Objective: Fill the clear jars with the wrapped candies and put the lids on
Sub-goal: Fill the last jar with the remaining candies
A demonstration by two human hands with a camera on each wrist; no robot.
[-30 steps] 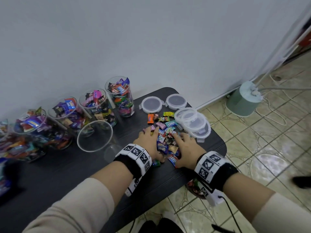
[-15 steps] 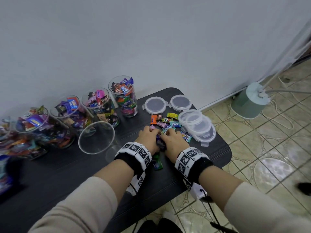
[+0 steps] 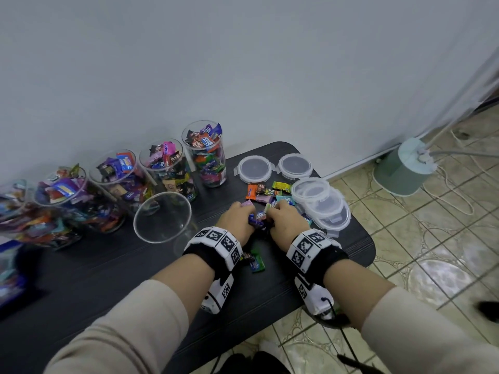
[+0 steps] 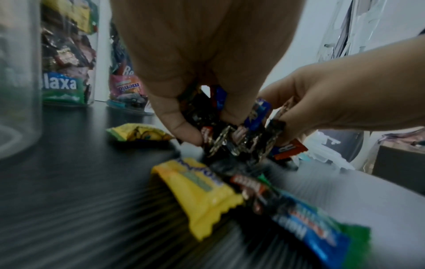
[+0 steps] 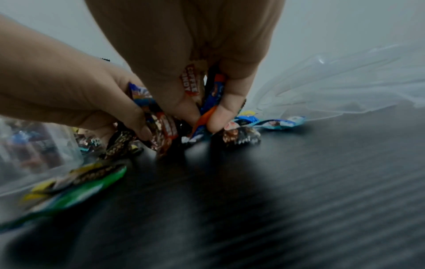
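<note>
Both hands are pressed together over a pile of wrapped candies (image 3: 258, 220) on the black table (image 3: 108, 268). My left hand (image 3: 237, 220) (image 4: 202, 116) curls its fingers round a bunch of them. My right hand (image 3: 286, 221) (image 5: 202, 112) grips another bunch, wrappers poking out between thumb and fingers. An empty clear jar (image 3: 162, 217) stands just left of my left hand. More loose candies (image 3: 267, 194) lie beyond the hands, and a few (image 3: 253, 261) lie near my left wrist. Several filled jars (image 3: 205, 155) line the wall.
Two lids (image 3: 255, 169) lie flat behind the candies; a stack of lids (image 3: 321, 203) sits to the right near the table's corner. The table's right edge drops to a tiled floor with a green lamp base (image 3: 405, 168) and cables.
The hands have closed in from either side of the spread pile, met in the middle and curled round bunches of candies; a few candies are left behind near the left wrist.
</note>
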